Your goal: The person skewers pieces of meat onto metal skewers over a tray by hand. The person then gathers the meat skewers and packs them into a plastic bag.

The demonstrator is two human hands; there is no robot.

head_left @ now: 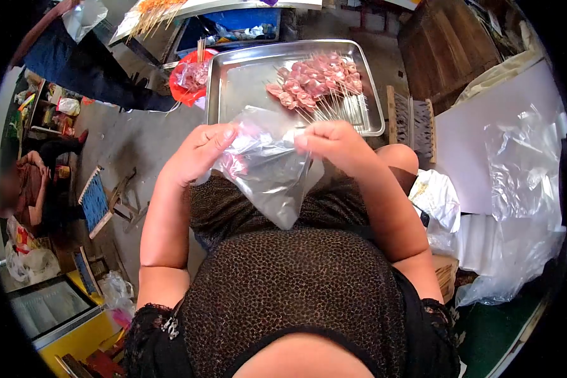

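Observation:
A clear plastic bag [274,183] hangs between my two hands, above my lap and close to the near edge of a metal tray. My left hand [201,150] grips the bag's left side, its thumb lying along the film. On the other side, my right hand [334,142] pinches the bag's right upper edge between thumb and fingers. Pinkish patches show on the film; whether anything is inside I cannot tell. Just beyond, the metal tray [238,79] bears a pile of raw meat skewers [318,79] on its right half, their sticks pointing toward me.
Left of the tray is a red basin [179,94] with bagged meat and upright sticks. A blue crate [233,34] lies behind. Another person [75,57] stands at upper left, and one sits farther left. A blue-seated stool [94,201] and plastic sheeting [526,170] flank me.

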